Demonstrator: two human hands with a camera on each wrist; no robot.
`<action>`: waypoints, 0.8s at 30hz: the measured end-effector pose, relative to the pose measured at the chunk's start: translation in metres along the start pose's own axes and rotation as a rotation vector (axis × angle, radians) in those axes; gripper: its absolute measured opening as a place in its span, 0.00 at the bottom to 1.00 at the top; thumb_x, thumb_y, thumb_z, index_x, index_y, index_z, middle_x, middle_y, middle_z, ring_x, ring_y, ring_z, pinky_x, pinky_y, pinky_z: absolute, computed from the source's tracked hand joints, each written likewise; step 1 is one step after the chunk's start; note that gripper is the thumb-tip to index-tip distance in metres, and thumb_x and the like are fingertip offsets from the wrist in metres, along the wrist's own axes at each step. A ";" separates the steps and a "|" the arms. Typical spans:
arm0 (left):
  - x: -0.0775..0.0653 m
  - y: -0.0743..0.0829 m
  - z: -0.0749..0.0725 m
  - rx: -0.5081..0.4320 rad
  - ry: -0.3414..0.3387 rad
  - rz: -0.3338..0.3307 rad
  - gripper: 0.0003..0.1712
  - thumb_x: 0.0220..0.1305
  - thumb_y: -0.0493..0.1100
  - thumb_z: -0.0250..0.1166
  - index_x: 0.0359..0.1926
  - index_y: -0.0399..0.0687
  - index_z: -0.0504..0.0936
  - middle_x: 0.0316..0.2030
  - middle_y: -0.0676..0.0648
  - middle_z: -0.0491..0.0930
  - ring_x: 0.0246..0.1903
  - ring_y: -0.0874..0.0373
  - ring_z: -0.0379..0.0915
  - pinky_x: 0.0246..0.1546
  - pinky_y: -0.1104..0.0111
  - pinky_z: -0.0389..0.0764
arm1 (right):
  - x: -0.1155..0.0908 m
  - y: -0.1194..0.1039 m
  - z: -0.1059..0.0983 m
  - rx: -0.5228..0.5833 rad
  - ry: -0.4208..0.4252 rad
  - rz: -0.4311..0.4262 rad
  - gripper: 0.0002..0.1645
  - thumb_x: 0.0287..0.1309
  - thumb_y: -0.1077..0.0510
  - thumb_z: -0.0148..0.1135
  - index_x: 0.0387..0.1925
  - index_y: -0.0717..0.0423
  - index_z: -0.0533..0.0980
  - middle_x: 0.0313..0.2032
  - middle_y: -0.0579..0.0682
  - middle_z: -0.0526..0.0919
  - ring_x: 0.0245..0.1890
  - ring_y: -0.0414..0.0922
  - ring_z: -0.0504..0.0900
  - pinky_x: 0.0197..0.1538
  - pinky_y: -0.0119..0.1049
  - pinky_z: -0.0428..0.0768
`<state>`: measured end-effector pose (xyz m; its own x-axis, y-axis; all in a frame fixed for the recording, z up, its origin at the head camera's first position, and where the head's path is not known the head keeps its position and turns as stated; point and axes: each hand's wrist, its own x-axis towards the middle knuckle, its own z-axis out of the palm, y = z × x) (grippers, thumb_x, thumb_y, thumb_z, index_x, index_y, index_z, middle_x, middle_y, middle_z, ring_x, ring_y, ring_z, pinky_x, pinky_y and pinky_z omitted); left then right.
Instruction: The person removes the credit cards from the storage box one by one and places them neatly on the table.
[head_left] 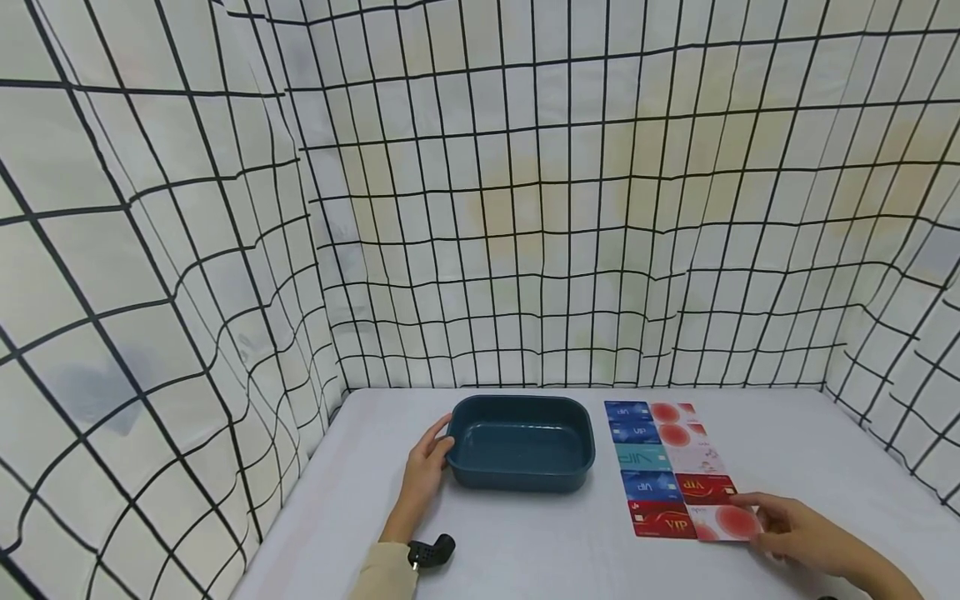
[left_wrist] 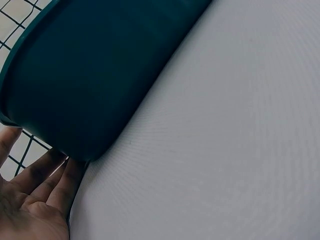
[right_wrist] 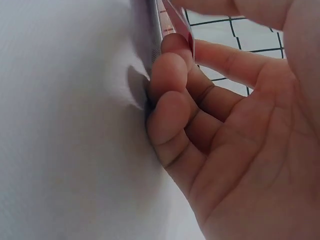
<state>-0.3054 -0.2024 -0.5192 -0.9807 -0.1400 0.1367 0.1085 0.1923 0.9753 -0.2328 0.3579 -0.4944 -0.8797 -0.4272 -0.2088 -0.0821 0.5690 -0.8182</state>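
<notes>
My left hand (head_left: pixel 424 467) rests against the left end of a dark teal rectangular plastic basin (head_left: pixel 521 482). In the left wrist view, the extended fingers (left_wrist: pixel 62 187) touch the wall of the basin (left_wrist: pixel 95 75). On the right, two columns of cards lie edge to edge. My right hand (head_left: pixel 798 533) pinches the right edge of the nearest right-column card, a white card with pink-red circles (head_left: pixel 731 522). A thin card edge (right_wrist: pixel 192 47) shows between its fingers in the right wrist view, with the other fingers curled against the tabletop.
Blue VIP cards (head_left: pixel 634 432), a teal card (head_left: pixel 642 457) and red VIP cards (head_left: pixel 667 525) lie among the pale pink ones. A white cloth (head_left: pixel 517 550) covers the table. Black grid netting (head_left: pixel 570 250) over pale sheeting stands behind and at both sides.
</notes>
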 end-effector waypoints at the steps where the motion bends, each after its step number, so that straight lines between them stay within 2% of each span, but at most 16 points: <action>1: 0.000 0.000 0.000 0.000 -0.001 0.001 0.25 0.78 0.47 0.55 0.73 0.61 0.71 0.65 0.40 0.78 0.63 0.46 0.76 0.62 0.54 0.78 | 0.000 0.000 0.000 -0.004 0.003 0.001 0.36 0.68 0.59 0.61 0.70 0.73 0.62 0.31 0.51 0.73 0.28 0.47 0.75 0.29 0.29 0.73; 9: -0.001 0.000 0.000 -0.014 -0.004 -0.004 0.25 0.78 0.47 0.55 0.73 0.60 0.71 0.65 0.40 0.79 0.63 0.47 0.76 0.61 0.57 0.79 | 0.002 0.000 0.003 -0.077 0.049 0.009 0.37 0.64 0.59 0.66 0.70 0.70 0.66 0.32 0.51 0.73 0.29 0.43 0.72 0.29 0.29 0.72; 13: -0.001 0.000 0.000 -0.012 -0.007 -0.006 0.26 0.78 0.47 0.55 0.73 0.61 0.71 0.65 0.40 0.78 0.64 0.46 0.76 0.63 0.54 0.78 | 0.004 -0.002 0.004 -0.134 0.078 0.043 0.37 0.63 0.58 0.68 0.70 0.67 0.68 0.34 0.51 0.73 0.30 0.43 0.71 0.30 0.30 0.72; 19: 0.000 -0.001 0.000 -0.012 -0.007 -0.008 0.26 0.78 0.48 0.55 0.73 0.61 0.71 0.67 0.40 0.76 0.65 0.45 0.74 0.65 0.50 0.76 | 0.005 -0.006 0.008 -0.181 0.134 0.126 0.37 0.60 0.55 0.71 0.69 0.62 0.71 0.38 0.50 0.74 0.38 0.45 0.71 0.33 0.32 0.77; 24: -0.001 0.000 0.001 -0.016 -0.001 -0.010 0.25 0.78 0.48 0.55 0.73 0.61 0.71 0.67 0.40 0.76 0.65 0.46 0.74 0.66 0.50 0.75 | 0.006 -0.007 0.009 -0.188 0.132 0.115 0.35 0.60 0.56 0.70 0.67 0.62 0.72 0.37 0.50 0.74 0.36 0.44 0.71 0.32 0.31 0.75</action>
<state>-0.3050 -0.2018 -0.5197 -0.9818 -0.1408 0.1271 0.1016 0.1752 0.9793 -0.2332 0.3458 -0.4948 -0.9409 -0.2633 -0.2129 -0.0525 0.7345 -0.6766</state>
